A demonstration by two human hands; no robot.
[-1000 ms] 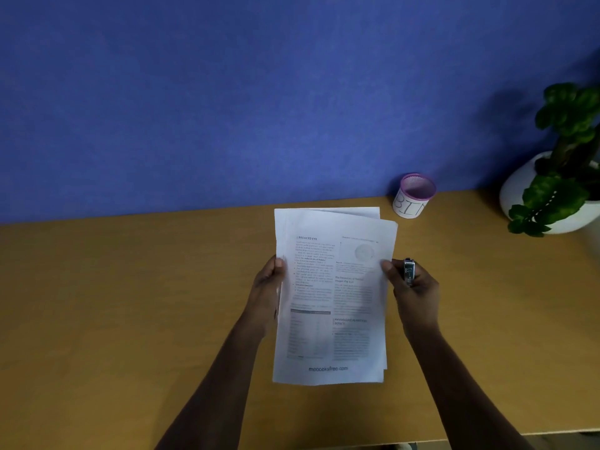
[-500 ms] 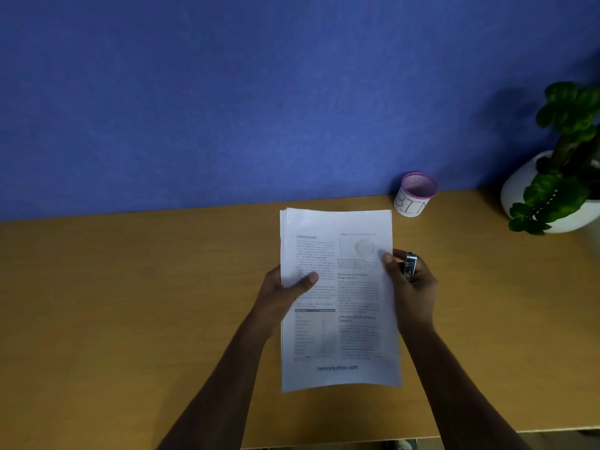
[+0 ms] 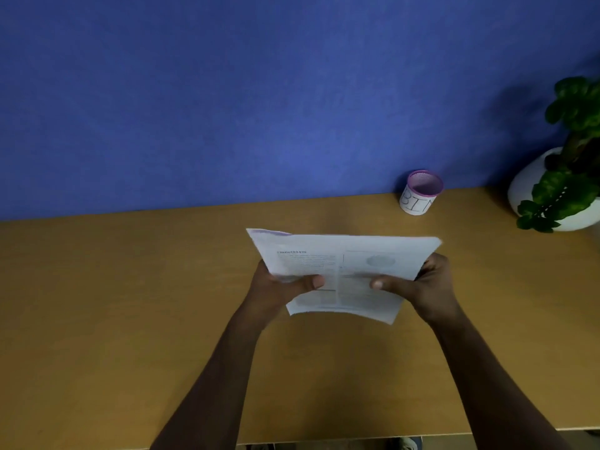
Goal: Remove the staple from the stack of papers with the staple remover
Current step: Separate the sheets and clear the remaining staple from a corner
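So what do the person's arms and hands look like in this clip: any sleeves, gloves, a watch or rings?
Both forearms are bare up to the bottom of the frame, with no sleeve showing. The left hand and right hand wear no gloves, and no watch, ring or bracelet shows on either. The picture is soft, so small marks cannot be told.

It looked like an office. A tan wooden desk (image 3: 130,303) stood against a blue fabric partition (image 3: 259,92), with a small cup (image 3: 420,193) marked "BIN" and a potted plant (image 3: 566,177) at the back, and printed papers (image 3: 344,264).
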